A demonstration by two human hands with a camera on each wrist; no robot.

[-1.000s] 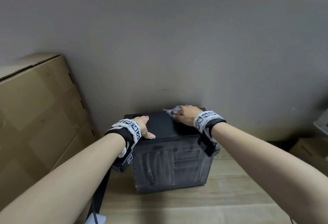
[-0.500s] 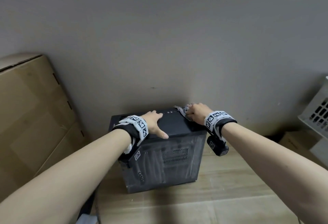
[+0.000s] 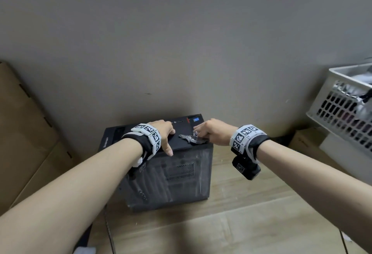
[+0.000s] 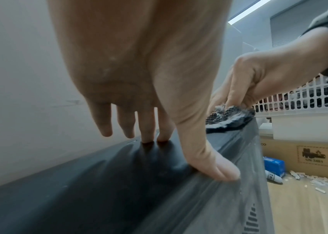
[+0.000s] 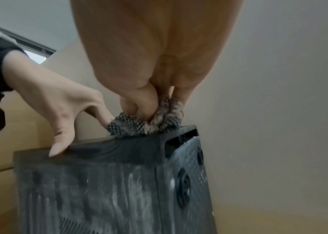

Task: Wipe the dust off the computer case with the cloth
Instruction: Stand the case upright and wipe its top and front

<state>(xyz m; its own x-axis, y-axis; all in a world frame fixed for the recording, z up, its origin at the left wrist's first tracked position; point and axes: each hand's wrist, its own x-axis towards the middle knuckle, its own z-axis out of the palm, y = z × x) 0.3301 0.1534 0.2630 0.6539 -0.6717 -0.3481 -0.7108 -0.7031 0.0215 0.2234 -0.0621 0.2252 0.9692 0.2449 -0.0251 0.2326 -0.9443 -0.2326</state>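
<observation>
The case [image 3: 161, 173] stood on the floor against the wall. It was steadied by the left hand [image 3: 164, 135], laid flat on its top. Further back, the cloth [image 3: 190, 138] was pinched by the right hand [image 3: 213, 133], apparently for wiping the top.

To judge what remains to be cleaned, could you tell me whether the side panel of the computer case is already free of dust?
No, the side panel of the computer case shows pale dust streaks.

Bare forearms here, each wrist wearing a black strap [image 3: 144, 143] ringed with white blocks printed with black square-pattern markers, small black camera [image 3: 246, 168] slung underneath.
</observation>
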